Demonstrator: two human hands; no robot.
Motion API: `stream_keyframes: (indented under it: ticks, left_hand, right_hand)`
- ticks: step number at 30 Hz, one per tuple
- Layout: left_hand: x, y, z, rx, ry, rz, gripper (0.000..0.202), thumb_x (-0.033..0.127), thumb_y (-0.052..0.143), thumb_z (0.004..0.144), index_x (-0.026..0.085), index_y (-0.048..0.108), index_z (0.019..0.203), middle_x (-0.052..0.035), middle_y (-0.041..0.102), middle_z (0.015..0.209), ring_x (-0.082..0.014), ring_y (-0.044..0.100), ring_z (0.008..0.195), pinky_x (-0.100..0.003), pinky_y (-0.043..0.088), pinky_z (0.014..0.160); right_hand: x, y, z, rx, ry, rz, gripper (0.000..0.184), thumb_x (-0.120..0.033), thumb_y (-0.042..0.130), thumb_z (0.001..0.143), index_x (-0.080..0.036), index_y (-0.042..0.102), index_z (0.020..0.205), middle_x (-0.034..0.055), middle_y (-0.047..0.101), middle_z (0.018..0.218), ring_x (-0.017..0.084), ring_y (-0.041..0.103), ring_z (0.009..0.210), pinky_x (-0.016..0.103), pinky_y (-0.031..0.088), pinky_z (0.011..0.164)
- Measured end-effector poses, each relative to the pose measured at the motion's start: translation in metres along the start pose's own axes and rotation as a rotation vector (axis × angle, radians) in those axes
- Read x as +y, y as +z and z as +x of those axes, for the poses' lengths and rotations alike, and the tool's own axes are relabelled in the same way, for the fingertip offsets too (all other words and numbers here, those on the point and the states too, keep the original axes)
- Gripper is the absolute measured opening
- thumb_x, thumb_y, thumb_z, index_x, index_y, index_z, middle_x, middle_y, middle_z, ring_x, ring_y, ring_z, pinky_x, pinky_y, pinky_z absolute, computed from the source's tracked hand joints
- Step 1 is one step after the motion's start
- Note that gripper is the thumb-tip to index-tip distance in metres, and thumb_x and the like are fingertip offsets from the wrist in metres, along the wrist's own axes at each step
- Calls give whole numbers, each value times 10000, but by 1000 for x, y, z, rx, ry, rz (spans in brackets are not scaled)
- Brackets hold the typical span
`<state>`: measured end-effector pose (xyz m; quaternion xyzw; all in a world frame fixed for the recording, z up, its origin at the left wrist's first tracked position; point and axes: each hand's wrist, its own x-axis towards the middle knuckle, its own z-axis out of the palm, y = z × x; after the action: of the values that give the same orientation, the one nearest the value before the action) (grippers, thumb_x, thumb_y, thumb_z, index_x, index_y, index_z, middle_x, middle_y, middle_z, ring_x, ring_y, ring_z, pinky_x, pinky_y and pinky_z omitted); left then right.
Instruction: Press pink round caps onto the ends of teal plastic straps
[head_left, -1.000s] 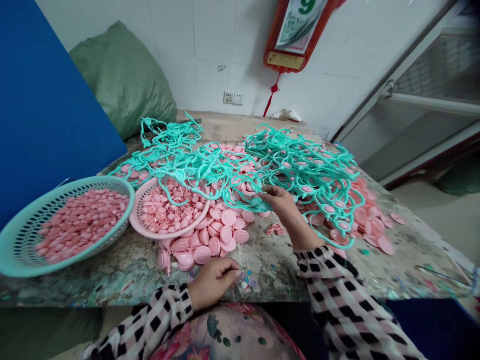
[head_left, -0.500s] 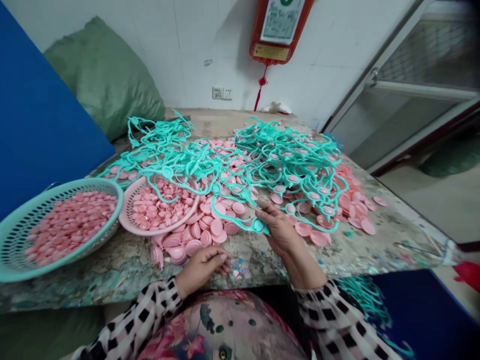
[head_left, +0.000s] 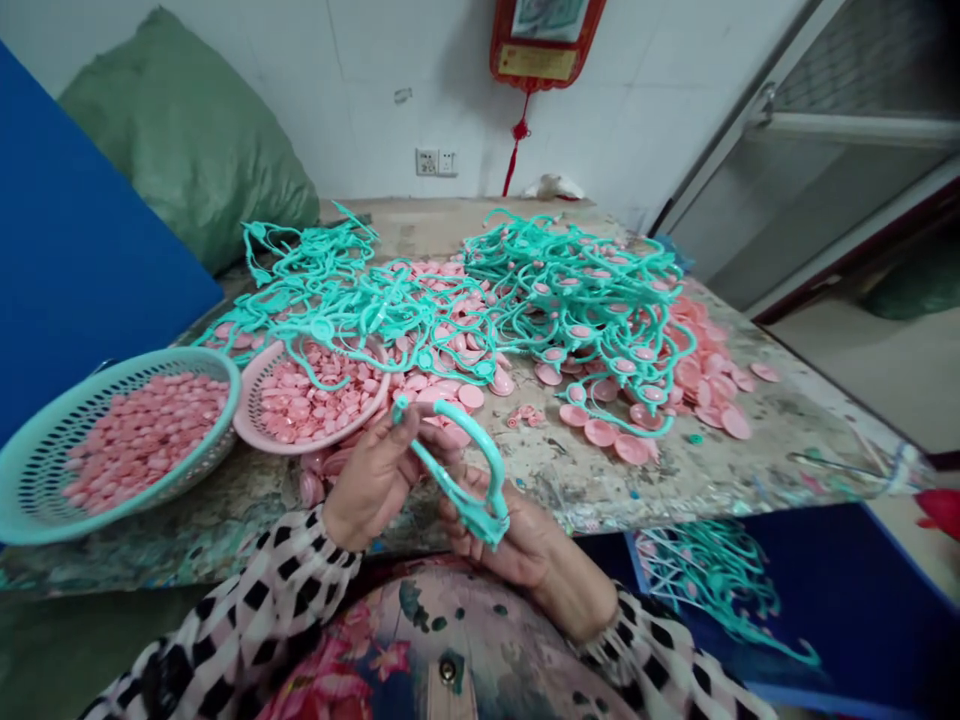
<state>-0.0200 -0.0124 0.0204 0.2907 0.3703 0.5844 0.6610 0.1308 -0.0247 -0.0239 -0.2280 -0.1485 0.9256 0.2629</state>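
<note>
A teal plastic piece, which looks like a toy stethoscope frame, is held between both hands above the table's front edge. My left hand is closed on one of its tube ends, the thumb pressed near the tip. My right hand is wrapped around its joined end, palm turned up. The other tube curves up in an arc between the hands. Just beyond lie small pink tips on the table. Behind my left hand is a pink basket of small pink parts.
A teal basket of pink pieces stands at the left. Teal frames lie heaped at centre-left; another pile, with pink inserts, is to the right. Pink discs spread beside it. Below the table edge, a blue box contains more frames.
My right hand has drawn the teal frame off the heap toward my body. My left hand has risen from the table edge and taken one tube end. The view has shifted slightly.
</note>
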Motion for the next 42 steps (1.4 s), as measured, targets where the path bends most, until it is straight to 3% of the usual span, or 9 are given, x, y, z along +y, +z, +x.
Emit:
stream_keyframes:
  ticks: [3, 5, 10, 13, 21, 31, 36, 38, 42]
  left_hand:
    - [-3, -3, -6, 21, -48, 8, 181, 292, 671, 805, 157, 639, 920, 54, 504, 517, -84, 497, 491, -232, 494, 555]
    - [-9, -5, -9, 85, -60, 16, 188, 263, 683, 793, 159, 623, 938, 85, 410, 505, -59, 410, 458, -201, 459, 509]
    - [-17, -1, -4, 160, -92, -1, 231, 341, 689, 783, 167, 538, 779, 84, 362, 559, -57, 360, 494, -194, 434, 513]
    - [-17, 6, 3, 128, -63, 37, 336, 395, 629, 827, 178, 428, 668, 81, 347, 552, -62, 328, 488, -194, 416, 511]
    - [-24, 5, 4, 51, -99, 181, 270, 355, 607, 845, 161, 510, 684, 40, 467, 586, -94, 473, 602, -222, 450, 636]
    - [-26, 1, 10, 75, -147, 123, 278, 372, 675, 787, 165, 521, 682, 73, 353, 534, -70, 336, 505, -219, 453, 551]
    - [-32, 2, 17, 110, -146, 152, 320, 395, 684, 770, 168, 493, 653, 77, 349, 523, -67, 339, 492, -214, 446, 534]
    - [-34, 6, 19, 119, -125, 175, 328, 410, 684, 765, 167, 494, 652, 78, 343, 515, -68, 339, 488, -212, 443, 522]
    - [-38, 16, 21, 120, -147, 146, 287, 407, 666, 772, 160, 534, 709, 63, 397, 559, -72, 365, 514, -198, 432, 516]
  right_hand:
    - [6, -7, -9, 61, -5, -267, 269, -317, 739, 677, -182, 577, 845, -11, 622, 655, 105, 548, 531, 219, 445, 519]
    - [0, -19, -17, 152, -135, -570, 198, -315, 691, 717, -183, 595, 830, -12, 622, 685, 118, 555, 584, 250, 460, 580]
    - [-50, -60, -24, 689, -632, -1584, 136, -226, 491, 852, -187, 621, 850, 40, 659, 813, 174, 591, 756, 301, 459, 714]
    - [-73, -71, -12, 817, -698, -1908, 179, -196, 462, 877, -159, 634, 912, 95, 658, 885, 214, 595, 841, 323, 444, 765]
    - [-68, -78, 26, 837, -703, -2040, 177, -169, 450, 878, -133, 611, 814, 163, 610, 843, 271, 555, 819, 384, 415, 764]
    - [-48, -86, 4, 705, -879, -1776, 191, -232, 457, 895, -170, 620, 974, 82, 658, 873, 205, 607, 837, 341, 491, 763]
    - [-44, -53, -23, 852, -1095, -1185, 192, -242, 523, 888, -227, 623, 1051, 63, 660, 998, 200, 614, 918, 372, 494, 825]
    - [-47, -31, -30, 840, -1216, -1293, 205, -195, 559, 865, -240, 629, 1053, 60, 653, 1001, 208, 599, 951, 393, 470, 874]
    - [-48, 3, -17, 570, -1315, -1478, 218, -124, 539, 861, -239, 621, 1028, 53, 656, 930, 195, 605, 901, 370, 486, 825]
